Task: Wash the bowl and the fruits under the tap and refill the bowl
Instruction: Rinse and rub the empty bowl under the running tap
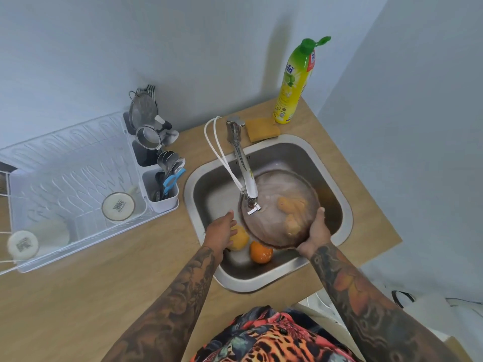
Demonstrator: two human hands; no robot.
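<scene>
Crockery sits upside down in the white dish rack (73, 178) at far left, with a cutlery caddy (160, 189) on its right edge. Over the near left part of the steel sink (261, 280), the left hand (222, 229) hovers with fingers loosely spread, holding nothing, just above a yellow fruit (239, 240). An orange (260, 252) lies beside it. The tap (245, 176) reaches over a translucent brown bowl (271, 220), tilted and clasped at its right rim by the right hand (315, 231). Farther right stand a sponge (262, 129) and a soap bottle (295, 82).
</scene>
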